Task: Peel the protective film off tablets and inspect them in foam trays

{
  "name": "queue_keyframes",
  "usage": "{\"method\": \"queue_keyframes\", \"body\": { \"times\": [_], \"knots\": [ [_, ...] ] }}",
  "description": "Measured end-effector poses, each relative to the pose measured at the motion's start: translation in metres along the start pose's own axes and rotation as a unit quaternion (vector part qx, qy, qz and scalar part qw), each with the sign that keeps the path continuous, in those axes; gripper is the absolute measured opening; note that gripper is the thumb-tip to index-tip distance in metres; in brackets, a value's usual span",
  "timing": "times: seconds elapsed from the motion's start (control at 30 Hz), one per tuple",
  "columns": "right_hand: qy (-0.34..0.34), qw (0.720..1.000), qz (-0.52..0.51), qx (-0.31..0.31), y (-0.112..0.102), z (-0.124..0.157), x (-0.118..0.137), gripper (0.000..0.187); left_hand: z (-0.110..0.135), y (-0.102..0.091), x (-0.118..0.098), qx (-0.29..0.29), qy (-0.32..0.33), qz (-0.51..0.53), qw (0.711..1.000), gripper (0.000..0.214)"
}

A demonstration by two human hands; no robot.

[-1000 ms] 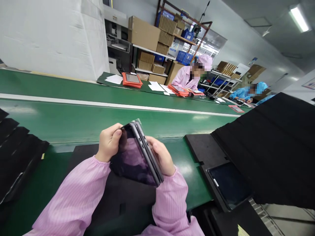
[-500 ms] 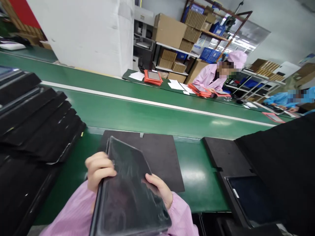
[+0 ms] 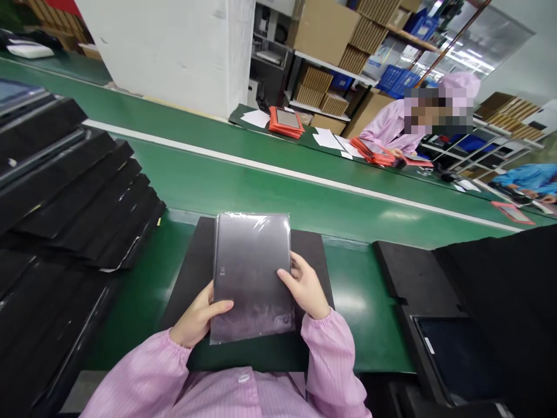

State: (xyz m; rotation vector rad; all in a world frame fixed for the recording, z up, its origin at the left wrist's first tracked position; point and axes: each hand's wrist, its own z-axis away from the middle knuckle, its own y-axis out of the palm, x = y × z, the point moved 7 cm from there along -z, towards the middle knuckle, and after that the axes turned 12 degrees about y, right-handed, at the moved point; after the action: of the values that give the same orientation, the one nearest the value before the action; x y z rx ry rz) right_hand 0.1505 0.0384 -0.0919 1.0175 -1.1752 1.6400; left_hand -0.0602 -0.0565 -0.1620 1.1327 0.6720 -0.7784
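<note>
Between the hands (image 3: pixel 198 316) (image 3: pixel 307 287), a bagged tablet (image 3: pixel 251 273)

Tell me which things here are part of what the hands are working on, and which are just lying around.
In hand: bagged tablet, held by left hand and right hand; black mat beneath.
Lying about: black trays; orange-framed stack; cardboard boxes; loose papers.

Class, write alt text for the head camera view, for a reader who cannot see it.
The left hand and right hand, in pink sleeves, hold a dark grey tablet wrapped in clear plastic over a black mat on a green bench. Black trays are stacked at the left; beyond a green conveyor belt, a person in pink works.
</note>
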Motion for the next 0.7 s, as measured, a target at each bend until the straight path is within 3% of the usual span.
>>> {"method": "queue_keyframes", "body": {
  "times": [0.1,0.23,0.37,0.43,0.53,0.7],
  "knots": [
    [-0.004,0.988,0.064,-0.143,-0.012,0.015,-0.006,0.030,-0.006,-0.002,0.003,-0.008,-0.005,0.001,1.000,0.061],
    [-0.039,0.972,0.107,-0.205,-0.005,0.035,-0.005,0.020,-0.009,-0.013,0.010,-0.021,-0.040,0.007,0.999,0.067],
    [-0.166,0.926,0.187,-0.283,0.009,0.046,0.017,0.012,-0.009,-0.017,0.012,-0.025,-0.048,0.010,0.998,0.071],
    [-0.199,0.916,0.208,-0.281,0.023,0.046,0.025,0.013,-0.009,-0.016,0.011,-0.038,-0.045,0.014,0.998,0.072],
    [-0.216,0.922,0.212,-0.242,0.052,0.045,0.033,0.016,-0.009,-0.012,0.008,-0.058,-0.041,0.020,0.997,0.074],
    [-0.239,0.946,0.179,-0.124,0.108,0.048,0.037,0.021,-0.012,-0.010,0.005,-0.065,-0.024,0.028,0.997,0.067]
  ]
}}
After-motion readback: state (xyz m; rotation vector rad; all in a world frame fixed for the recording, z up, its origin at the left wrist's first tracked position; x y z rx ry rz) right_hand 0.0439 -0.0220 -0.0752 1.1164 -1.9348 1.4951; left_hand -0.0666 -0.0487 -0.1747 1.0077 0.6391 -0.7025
